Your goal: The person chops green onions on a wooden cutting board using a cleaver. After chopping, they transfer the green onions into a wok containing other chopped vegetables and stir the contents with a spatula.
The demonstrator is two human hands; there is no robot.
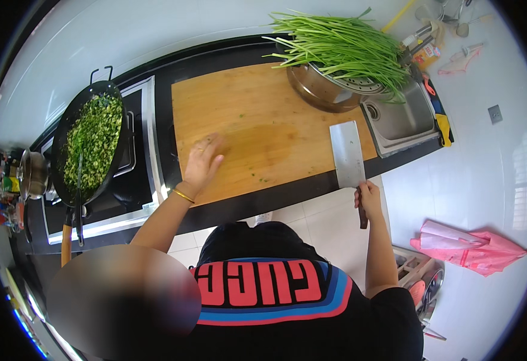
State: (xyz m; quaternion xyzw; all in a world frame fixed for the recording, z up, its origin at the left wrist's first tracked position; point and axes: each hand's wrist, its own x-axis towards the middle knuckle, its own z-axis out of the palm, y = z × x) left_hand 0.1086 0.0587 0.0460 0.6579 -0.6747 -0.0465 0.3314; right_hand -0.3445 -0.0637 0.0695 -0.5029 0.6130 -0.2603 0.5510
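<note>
My right hand (369,200) is wrapped round the dark handle of a cleaver (348,153). Its broad, shiny blade points away from me over the right front part of a wooden cutting board (239,102); I cannot tell whether it touches the wood. With fingers stretched out, my left hand (203,161) is at the board's left side, holding nothing. A yellow bangle circles that wrist. Small green bits and a damp-looking darker patch mark the board. Long green chives (342,48) lie heaped on a perforated steel tray over a steel pot (317,89) at the far right.
On the stove (138,126) at left sits a black wok (89,144) full of chopped greens, with a dark-handled utensil in it. A small steel pot (33,174) stands beyond. Right of the board are a steel sink (399,126) and a pink cloth-like thing (468,243).
</note>
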